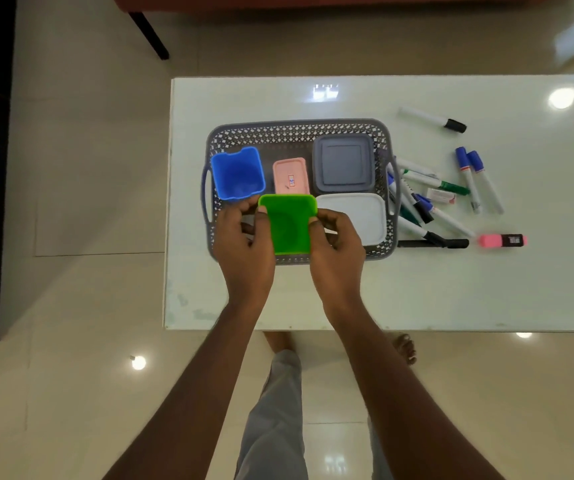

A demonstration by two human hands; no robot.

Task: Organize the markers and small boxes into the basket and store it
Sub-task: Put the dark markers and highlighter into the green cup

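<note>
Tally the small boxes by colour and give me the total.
Blue box: 1
Pink box: 1
Grey box: 1
White box: 1
Green box: 1
Total: 5

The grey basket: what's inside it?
Inside the basket sit a blue open box, a pink box, a grey box and a white box. The left hand and right hand hold a green box at its near edge. Lids hide what the closed ones contain.
</note>
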